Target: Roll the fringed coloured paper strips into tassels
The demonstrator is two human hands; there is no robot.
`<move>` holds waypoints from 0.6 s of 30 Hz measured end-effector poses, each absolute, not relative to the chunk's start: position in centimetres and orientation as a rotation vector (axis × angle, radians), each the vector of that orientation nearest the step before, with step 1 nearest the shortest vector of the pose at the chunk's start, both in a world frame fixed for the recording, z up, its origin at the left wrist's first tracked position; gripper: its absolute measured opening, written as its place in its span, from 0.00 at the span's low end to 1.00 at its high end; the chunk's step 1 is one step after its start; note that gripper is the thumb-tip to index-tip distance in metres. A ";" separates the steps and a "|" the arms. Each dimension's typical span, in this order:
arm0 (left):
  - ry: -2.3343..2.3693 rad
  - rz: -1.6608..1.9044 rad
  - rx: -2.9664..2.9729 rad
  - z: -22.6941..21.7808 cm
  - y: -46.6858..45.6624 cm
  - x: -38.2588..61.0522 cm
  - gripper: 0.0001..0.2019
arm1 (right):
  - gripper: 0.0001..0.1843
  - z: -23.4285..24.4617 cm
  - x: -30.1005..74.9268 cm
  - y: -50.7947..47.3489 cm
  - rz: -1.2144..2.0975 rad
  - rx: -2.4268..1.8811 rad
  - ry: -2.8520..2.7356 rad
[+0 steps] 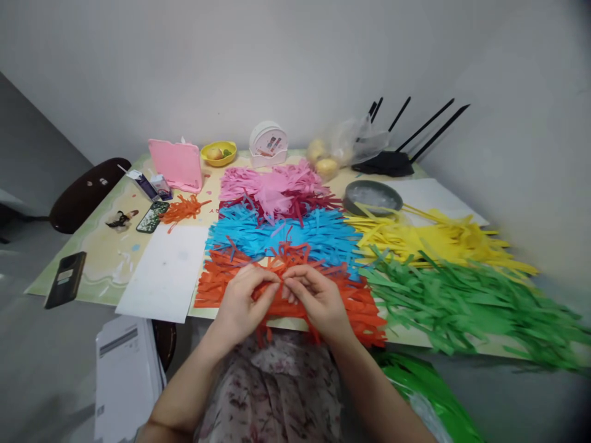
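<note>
We see two bare hands meeting over the near edge of a table (111, 271). The left hand (242, 301) and the right hand (318, 298) have their fingertips pinched shut, thumb against forefinger, on a few orange strips (282, 304) drawn up between them. These strips belong to the orange heap (212, 289) of cut paper that lies under both hands, and we place everything else by that heap.

- Just behind the heap and touching it is a band of blue strips (277, 234).
- Farther behind are dark red strips (307, 206), then pink strips (272, 181).
- To the right of the heap are green strips (462, 301), with yellow strips (438, 240) behind them.
- A grey round pan (373, 195) sits behind the yellow ones.
- Touching the heap's left side is a white sheet (166, 271).
- Farther left, at the table's edge, lies a black phone (66, 278).
- Behind the sheet is a small orange tuft (184, 209) beside a second phone (152, 216).
- Well behind the heap, by the wall, stand a pink stand (175, 163), a yellow bowl (218, 154), a round white box (268, 143), a clear bag (351, 144) and a black router (388, 163).
</note>
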State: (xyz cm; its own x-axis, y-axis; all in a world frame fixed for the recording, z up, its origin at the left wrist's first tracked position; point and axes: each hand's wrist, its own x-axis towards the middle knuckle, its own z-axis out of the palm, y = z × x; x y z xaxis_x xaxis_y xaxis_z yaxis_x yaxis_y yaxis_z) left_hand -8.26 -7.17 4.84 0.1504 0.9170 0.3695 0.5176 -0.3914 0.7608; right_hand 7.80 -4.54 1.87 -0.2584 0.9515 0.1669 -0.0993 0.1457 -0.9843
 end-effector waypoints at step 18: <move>1.196 1.375 1.129 2.7 -8.4 -6.0 0.07 | 0.07 1.5 7.3 -5.9 1.130 -1.011 -1.430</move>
State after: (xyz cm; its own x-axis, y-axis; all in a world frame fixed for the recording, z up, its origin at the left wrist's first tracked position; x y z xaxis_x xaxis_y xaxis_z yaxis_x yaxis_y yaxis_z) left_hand -5.96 -8.43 2.71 -0.1145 0.9921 0.0517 -0.0857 -0.0617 0.9944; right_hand 7.34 -5.95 1.49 -0.1401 0.9686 0.2054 0.0240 0.2107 -0.9773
